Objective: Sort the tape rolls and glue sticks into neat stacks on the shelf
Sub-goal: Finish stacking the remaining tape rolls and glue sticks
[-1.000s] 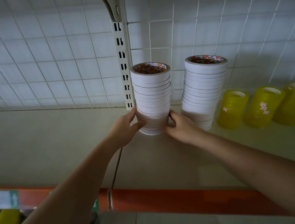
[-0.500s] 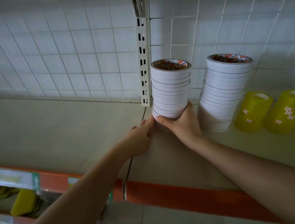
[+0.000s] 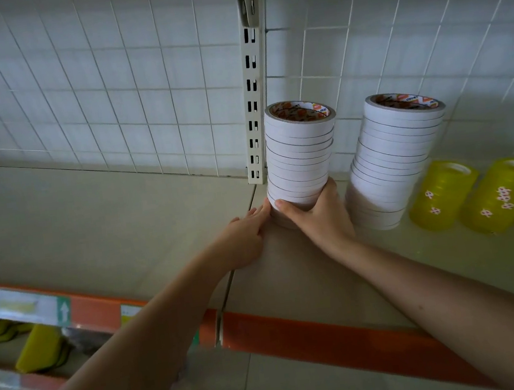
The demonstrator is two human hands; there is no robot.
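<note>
Left tape stack held at its base beside the upright.

Right hand (image 3: 318, 216) curls round the bottom rolls of the left stack (image 3: 301, 153); left hand (image 3: 245, 240) touches the same base with fingertips, gripping nothing. The stack stands upright on the shelf (image 3: 124, 230), touching the upright (image 3: 254, 104). Right of the upright: second stack (image 3: 397, 158), apart, then yellow rolls (image 3: 443, 193). Judged risk: the upper rolls sit uneven and could slip.

Both forearms are bare, with no sleeves, watch or rings in view. The left hand (image 3: 243, 240) and right hand (image 3: 320, 219) are ungloved, nails short.
</note>
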